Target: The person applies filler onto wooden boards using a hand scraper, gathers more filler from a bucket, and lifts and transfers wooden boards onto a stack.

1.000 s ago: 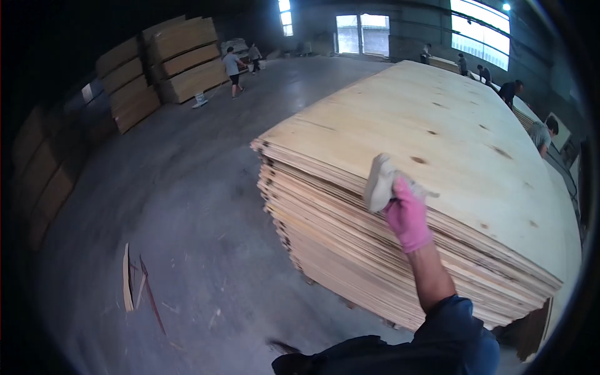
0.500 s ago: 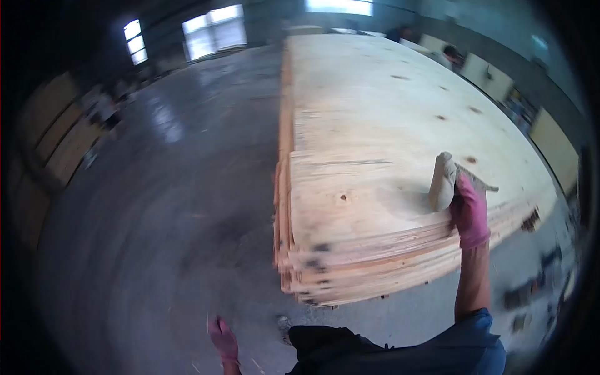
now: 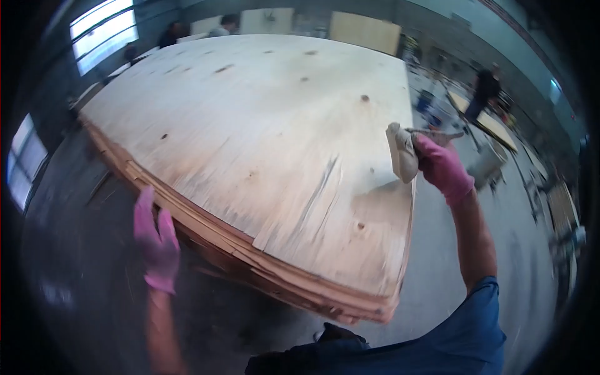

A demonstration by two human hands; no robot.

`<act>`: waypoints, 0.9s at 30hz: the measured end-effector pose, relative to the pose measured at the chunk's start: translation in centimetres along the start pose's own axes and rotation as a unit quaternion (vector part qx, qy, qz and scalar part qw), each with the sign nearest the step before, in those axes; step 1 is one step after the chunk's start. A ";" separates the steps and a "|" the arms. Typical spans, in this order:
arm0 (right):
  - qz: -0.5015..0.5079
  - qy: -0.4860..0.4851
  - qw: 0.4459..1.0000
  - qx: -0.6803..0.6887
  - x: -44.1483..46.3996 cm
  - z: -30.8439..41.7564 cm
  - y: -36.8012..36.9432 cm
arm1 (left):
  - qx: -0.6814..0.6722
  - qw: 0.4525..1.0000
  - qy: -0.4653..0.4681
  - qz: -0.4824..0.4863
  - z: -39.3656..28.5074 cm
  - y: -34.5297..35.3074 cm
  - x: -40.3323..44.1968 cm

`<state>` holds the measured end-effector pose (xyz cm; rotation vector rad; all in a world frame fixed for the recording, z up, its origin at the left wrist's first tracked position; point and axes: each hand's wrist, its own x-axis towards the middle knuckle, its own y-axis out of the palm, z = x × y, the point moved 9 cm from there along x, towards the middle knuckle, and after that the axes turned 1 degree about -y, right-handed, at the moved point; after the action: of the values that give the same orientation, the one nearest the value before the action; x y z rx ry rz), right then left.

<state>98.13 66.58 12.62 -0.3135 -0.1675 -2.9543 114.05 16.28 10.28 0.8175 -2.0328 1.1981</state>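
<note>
My right hand [image 3: 445, 167], in a pink glove, is closed on a pale, putty-coloured tool [image 3: 403, 153] with a thin grey part sticking out to the right. It is held over the right edge of a large stack of wood sheets [image 3: 250, 144]. The top sheet has dark knots and a long split near the front. My left hand [image 3: 157, 240], also in a pink glove, has its fingers apart beside the stack's left front edge. Whether it touches the edge I cannot tell.
A person in dark clothes [image 3: 484, 94] stands at the back right by a low pale board [image 3: 490, 122]. Behind the stack are upright boards [image 3: 364, 32] and another person's head [image 3: 226, 25]. A bucket-like container [image 3: 489, 164] stands on the floor at the right.
The view has swung right around the stack's end. My left hand has risen from low in the view to the stack's edge. My right hand still holds the tool.
</note>
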 end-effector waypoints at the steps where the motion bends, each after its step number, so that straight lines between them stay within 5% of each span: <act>1: -0.027 -0.001 0.999 -0.024 -1.3 1.3 0.8 | 0.010 0.999 0.029 0.021 2.4 1.1 2.7; 5: -0.169 0.019 0.983 -0.069 -6.7 3.4 2.8 | 0.017 0.983 0.099 0.152 11.3 6.9 11.7; 6: -0.133 -0.100 0.950 -0.264 -7.1 6.7 4.6 | 0.047 0.973 0.108 0.198 13.8 9.1 13.6; 8: -0.021 -0.293 0.737 -0.609 -8.5 8.5 10.1 | 0.119 0.944 0.132 0.279 18.6 13.8 16.7; 9: -0.035 -0.267 0.716 -0.645 -8.3 8.6 10.4 | 0.133 0.938 0.138 0.289 19.8 15.1 18.1; 11: -0.118 -0.069 0.944 -0.300 -6.7 4.6 6.8 | 0.171 0.924 0.135 0.315 22.1 16.3 19.4; 12: -0.152 0.039 0.952 -0.263 -6.5 3.0 6.6 | 0.164 0.923 0.130 0.323 22.6 16.2 19.6; 13: -0.188 0.145 0.946 -0.221 -6.9 1.5 6.6 | 0.159 0.922 0.128 0.330 22.8 16.0 20.1; 14: -0.252 0.129 0.869 -0.406 -6.5 2.6 5.6 | 0.156 0.921 0.124 0.335 23.1 16.1 20.3; 16: -0.174 0.123 0.892 -0.399 -4.0 3.6 8.5 | 0.155 0.919 0.154 0.328 25.4 17.6 21.4; 19: -0.231 0.118 0.743 -0.617 -4.7 4.9 11.0 | 0.149 0.918 0.161 0.331 28.1 18.8 23.4; 22: -0.034 0.094 0.794 -0.600 -7.3 4.2 15.8 | 0.136 0.924 0.172 0.313 30.8 20.2 24.6; 27: -0.113 0.118 0.780 -0.604 -11.6 4.3 22.5 | 0.122 0.915 0.213 0.321 28.7 20.2 23.9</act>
<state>114.14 46.86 16.43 -0.0308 1.8597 -2.7860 78.09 -6.18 7.47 -0.0588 -1.8408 1.8263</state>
